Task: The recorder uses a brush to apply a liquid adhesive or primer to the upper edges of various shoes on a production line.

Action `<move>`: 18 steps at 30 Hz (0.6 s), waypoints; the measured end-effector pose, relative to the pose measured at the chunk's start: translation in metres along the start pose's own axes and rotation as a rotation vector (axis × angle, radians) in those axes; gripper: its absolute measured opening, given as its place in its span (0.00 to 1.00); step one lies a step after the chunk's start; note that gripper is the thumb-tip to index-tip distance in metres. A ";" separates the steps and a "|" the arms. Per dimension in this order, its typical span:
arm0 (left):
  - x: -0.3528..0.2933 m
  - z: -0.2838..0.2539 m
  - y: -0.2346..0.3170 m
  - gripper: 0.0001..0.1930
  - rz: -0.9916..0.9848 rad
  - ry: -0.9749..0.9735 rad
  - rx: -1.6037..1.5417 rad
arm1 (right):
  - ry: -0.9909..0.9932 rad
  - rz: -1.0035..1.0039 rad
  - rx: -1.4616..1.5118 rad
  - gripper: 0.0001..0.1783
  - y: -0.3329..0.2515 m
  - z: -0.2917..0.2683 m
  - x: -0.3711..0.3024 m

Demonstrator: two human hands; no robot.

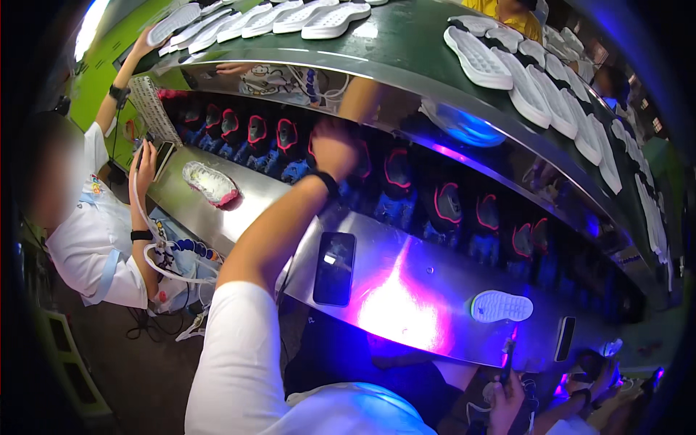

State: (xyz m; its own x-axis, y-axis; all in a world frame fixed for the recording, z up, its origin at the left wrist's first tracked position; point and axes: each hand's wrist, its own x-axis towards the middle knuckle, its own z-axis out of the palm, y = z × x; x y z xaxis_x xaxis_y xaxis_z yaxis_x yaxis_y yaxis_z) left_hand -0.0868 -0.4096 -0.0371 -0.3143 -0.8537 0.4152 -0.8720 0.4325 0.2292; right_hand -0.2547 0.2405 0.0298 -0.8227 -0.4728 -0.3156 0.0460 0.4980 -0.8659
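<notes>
My left arm stretches up across the metal bench, and my left hand [336, 151] is at the row of shoe uppers on the lower shelf. It covers part of one dark upper; its fingers are blurred and partly hidden. Low on the right, my right hand [506, 400] is closed around a slim black tool [507, 362] with a pink-violet glow at its end, which looks like a small ultraviolet torch. Just beyond that tool a white shoe sole [502, 307] lies on the bench. Dark shoe uppers [397, 170] with red-edged openings stand along the shelf.
A black phone [334, 269] and a smaller dark device [565, 338] lie on the metal bench [290, 217]. A whitish shoe upper [210, 183] is at left. White soles [536, 94] line the green conveyor above. A co-worker [101, 217] holds a sole at left; another person's hand [600, 373] shows lower right.
</notes>
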 end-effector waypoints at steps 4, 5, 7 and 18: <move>-0.047 0.043 0.008 0.42 0.000 0.062 -0.183 | -0.031 -0.151 -0.064 0.24 0.033 0.000 0.024; -0.036 0.047 0.002 0.41 -0.092 -0.008 -0.224 | -0.031 -0.158 -0.149 0.24 0.032 -0.001 0.024; -0.013 0.066 -0.090 0.34 0.023 0.040 0.100 | -0.104 -0.191 -0.116 0.24 0.016 0.014 0.021; -0.025 0.008 0.066 0.30 -0.348 -0.437 -0.359 | -0.206 -0.084 0.058 0.21 -0.010 0.002 -0.001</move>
State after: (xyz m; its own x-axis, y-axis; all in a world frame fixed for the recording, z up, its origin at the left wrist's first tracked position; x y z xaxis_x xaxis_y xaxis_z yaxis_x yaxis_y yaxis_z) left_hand -0.1397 -0.3621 -0.0393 -0.2266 -0.9673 -0.1142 -0.7946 0.1158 0.5960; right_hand -0.2534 0.2342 0.0377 -0.6919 -0.6526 -0.3088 0.0195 0.4107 -0.9116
